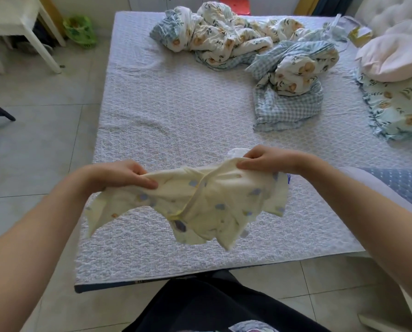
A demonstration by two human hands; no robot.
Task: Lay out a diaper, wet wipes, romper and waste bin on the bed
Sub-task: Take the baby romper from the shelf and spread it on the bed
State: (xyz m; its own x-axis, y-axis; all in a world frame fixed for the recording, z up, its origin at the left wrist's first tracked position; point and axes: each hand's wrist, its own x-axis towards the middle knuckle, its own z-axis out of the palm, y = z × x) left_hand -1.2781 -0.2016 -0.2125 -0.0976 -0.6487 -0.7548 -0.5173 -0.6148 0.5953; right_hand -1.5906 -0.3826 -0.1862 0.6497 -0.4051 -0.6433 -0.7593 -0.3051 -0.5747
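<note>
Above the quilted bed (176, 111), left hand (126, 174) and right hand (265, 159) each pinch the romper (200, 207), grip closed on its top edge

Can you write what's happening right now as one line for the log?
step: spreading romper | left hand: grips it | right hand: grips it | place: above bed

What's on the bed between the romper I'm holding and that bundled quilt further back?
Head view: bare quilted mattress cover between the romper and the quilt; only a white item's edge peeks behind the right hand.
</note>
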